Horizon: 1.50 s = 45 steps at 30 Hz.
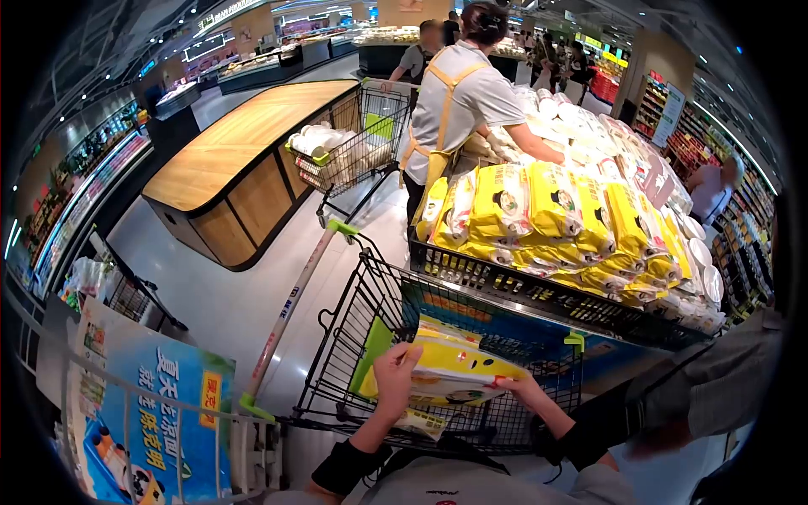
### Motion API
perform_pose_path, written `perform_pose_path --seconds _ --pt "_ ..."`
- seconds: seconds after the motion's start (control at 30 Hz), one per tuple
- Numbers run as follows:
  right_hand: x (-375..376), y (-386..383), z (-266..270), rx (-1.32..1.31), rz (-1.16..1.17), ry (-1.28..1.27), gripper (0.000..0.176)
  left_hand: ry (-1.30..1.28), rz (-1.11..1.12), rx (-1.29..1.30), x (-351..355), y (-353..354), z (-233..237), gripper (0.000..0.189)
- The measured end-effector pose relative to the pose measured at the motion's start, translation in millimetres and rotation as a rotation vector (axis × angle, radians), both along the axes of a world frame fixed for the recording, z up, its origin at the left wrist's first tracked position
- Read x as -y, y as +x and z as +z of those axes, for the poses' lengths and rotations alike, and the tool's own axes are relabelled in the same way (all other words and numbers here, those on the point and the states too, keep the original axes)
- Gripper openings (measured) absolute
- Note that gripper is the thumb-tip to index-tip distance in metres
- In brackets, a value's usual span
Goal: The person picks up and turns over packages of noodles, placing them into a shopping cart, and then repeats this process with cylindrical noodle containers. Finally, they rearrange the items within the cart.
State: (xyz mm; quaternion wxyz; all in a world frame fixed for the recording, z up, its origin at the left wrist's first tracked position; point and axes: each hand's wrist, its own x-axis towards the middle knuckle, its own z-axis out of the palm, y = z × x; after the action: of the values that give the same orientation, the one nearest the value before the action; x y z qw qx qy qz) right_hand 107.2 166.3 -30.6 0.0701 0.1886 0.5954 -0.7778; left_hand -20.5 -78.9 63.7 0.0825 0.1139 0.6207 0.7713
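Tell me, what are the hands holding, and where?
A yellow packet. The left hand grips its left edge and the right hand its right corner, over the shopping cart.

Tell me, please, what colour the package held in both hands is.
The package is mainly yellow, clearest in the head view.

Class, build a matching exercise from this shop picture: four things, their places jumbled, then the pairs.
1 yellow package
2 tan apron
3 blue poster
4 white packs

A in the far cart
B bottom left corner
C worn by a person
D between left hand and right hand, over the near cart

Pairs: 1-D, 2-C, 3-B, 4-A
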Motion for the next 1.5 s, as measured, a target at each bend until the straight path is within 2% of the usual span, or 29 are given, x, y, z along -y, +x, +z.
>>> perform_pose_path --seconds 0.03,0.13,0.17,0.23,0.27,0.33,0.37,0.4,0.43,0.5,0.53,0.6,0.63,0.67,0.73,0.8,0.93,1.07,1.13,1.23,1.33,1.4,1.43,1.5 --pt "2 -3 0 -0.052 -0.051 0.156 0.030 0.005 -0.001 0.031 2 -1 3 0.023" --pt "-1 -19 25 -0.105 -0.043 0.555 0.027 -0.374 0.140 -0.396 5 3 10 0.015" --pt "1 -23 31 -0.271 -0.089 0.661 0.025 -0.419 0.223 -0.602 8 -4 4 0.011" --pt "2 -26 57 -0.434 -0.083 0.764 0.021 -0.498 0.384 -1.008 18 -24 -9 0.005" --pt "3 -26 64 -0.533 -0.094 0.793 0.019 -0.514 0.362 -0.894 21 -25 -9 0.005" --pt "3 -31 86 -0.521 -0.035 0.822 0.019 -0.507 0.404 -0.606 15 -32 -14 0.010" --pt "-1 -34 97 -0.428 -0.010 0.819 0.019 -0.241 0.337 -0.363 6 -36 -10 0.017" --pt "-4 -37 105 -0.333 0.016 0.812 0.018 -0.083 0.285 -0.207 1 -40 -6 0.021" --pt "-5 -39 108 -0.315 -0.046 0.708 0.019 -0.043 0.224 -0.184 -3 -36 13 0.020" --pt "-7 -44 116 -0.328 -0.140 0.593 0.019 -0.024 0.180 -0.184 -5 -36 22 0.020" --pt "-8 -44 119 -0.354 -0.167 0.575 0.018 -0.021 0.192 -0.269 -8 -36 22 0.020" --pt "-18 -46 114 -0.386 -0.140 0.554 0.019 -0.104 0.195 -0.376 -8 -37 28 0.019" --pt "-23 -45 114 -0.390 -0.111 0.564 0.020 -0.041 0.208 -0.318 -15 -34 37 0.019" --pt "-27 -45 118 -0.416 -0.053 0.608 0.020 0.073 0.181 -0.262 -19 -37 36 0.019" --pt "-40 -52 125 -0.450 0.013 0.790 0.018 0.048 0.171 -0.325 -24 -38 45 0.017" --pt "-52 -61 133 -0.376 0.038 0.641 0.016 0.037 0.133 -0.362 -29 -39 51 0.016" --pt "-36 -80 179 -0.432 0.298 0.913 0.027 -0.097 0.083 -0.509 -40 -41 54 0.015" --pt "2 -107 160 -0.597 0.294 1.052 0.023 -0.075 0.080 -0.454 -37 -41 47 0.017" --pt "9 -121 148 -0.489 0.279 0.860 0.022 0.005 0.069 -0.360 -32 -44 38 0.017" --pt "20 -131 158 -0.343 0.420 0.546 0.021 0.024 0.062 -0.278 -24 -46 32 0.018" --pt "25 -136 151 -0.238 0.561 0.710 0.023 -0.115 0.084 -0.365 -15 -56 14 0.018" --pt "34 -142 147 -0.338 0.533 0.886 0.021 -0.249 0.105 -0.408 -7 -67 7 0.017" --pt "40 -146 149 -0.390 0.491 0.969 0.020 -0.170 0.071 -0.268 -4 -71 7 0.017" --pt "44 -158 152 -0.493 0.448 1.158 0.017 -0.183 0.139 -0.358 8 -83 -2 0.016"
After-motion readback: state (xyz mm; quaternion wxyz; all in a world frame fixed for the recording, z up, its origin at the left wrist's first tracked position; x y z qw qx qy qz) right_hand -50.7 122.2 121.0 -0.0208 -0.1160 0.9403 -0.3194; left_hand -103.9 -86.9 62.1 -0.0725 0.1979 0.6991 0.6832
